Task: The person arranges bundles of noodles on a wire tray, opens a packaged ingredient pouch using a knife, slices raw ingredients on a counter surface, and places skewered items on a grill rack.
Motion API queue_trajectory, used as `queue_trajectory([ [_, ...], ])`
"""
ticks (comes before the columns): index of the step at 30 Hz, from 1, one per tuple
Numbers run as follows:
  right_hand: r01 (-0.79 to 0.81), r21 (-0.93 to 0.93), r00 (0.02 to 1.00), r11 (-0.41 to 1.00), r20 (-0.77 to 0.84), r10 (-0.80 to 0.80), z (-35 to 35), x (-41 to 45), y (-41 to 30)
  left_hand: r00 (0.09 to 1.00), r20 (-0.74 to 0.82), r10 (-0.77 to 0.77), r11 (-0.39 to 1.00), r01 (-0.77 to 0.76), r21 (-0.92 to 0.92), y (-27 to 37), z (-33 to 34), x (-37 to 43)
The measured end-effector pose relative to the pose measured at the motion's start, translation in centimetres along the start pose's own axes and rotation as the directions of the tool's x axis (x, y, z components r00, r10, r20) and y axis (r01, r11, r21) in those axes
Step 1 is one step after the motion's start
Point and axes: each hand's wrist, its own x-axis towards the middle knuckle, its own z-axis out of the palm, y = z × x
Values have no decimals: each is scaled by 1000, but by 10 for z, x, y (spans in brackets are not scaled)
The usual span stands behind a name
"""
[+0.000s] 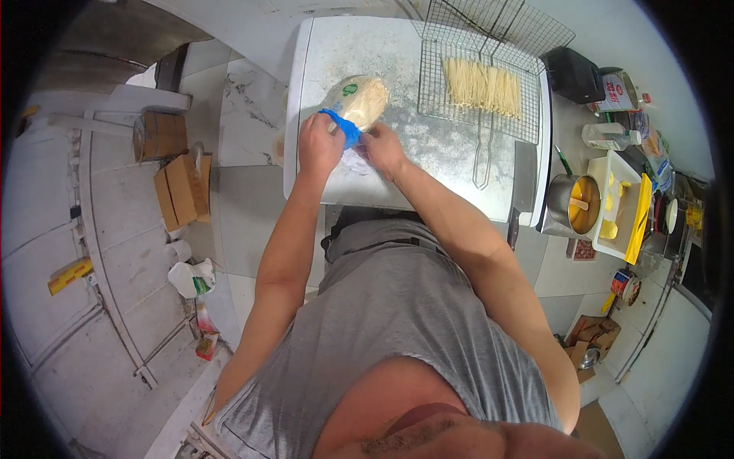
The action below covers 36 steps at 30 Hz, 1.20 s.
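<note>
A plastic-wrapped bundle of enoki mushrooms [367,103] lies on the worn white worktop [401,172], left of its middle. Blue plastic [347,129] wraps its near end. My left hand [321,143] grips the blue plastic from the left with bent fingers. From the right, my right hand [383,150] has its fingertips at the other side of the same plastic; a pale, crumpled piece of film shows beneath. To the right, a row of enoki mushrooms [483,89] is spread in an opened wire grill basket [427,94], whose wire handle points towards me.
A cleaver [523,178] rests at the worktop's right edge, its handle overhanging. Beyond stand a metal pot of orange-brown liquid [556,203], a white plastic tub [610,246], a clear bottle [608,136] and a black box [573,74]. Cardboard boxes [180,192] are at the left.
</note>
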Motion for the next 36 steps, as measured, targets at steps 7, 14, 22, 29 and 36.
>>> queue_trajectory([
  [7, -13, 58, 1000, 998, 21, 12, -1, -1, 0, 987, 57, 147, 989, -147, -4, -15, 0, 0],
  [14, -17, 41, 1000, 999, 12, 17, -2, 2, 6, 977, -1, 213, 976, -213, -48, -16, 3, -3],
  [22, 29, -38, 999, 999, 35, -28, -6, 9, 13, 985, 55, 161, 986, -163, 26, -4, -4, 1],
  [29, 35, -61, 999, 998, 26, -33, -6, 10, 20, 977, 168, 133, 989, -143, 49, -6, -10, 3],
  [36, 62, -109, 998, 992, 14, -60, -5, 5, 16, 967, 230, 105, 987, -131, 98, -4, -6, 8],
])
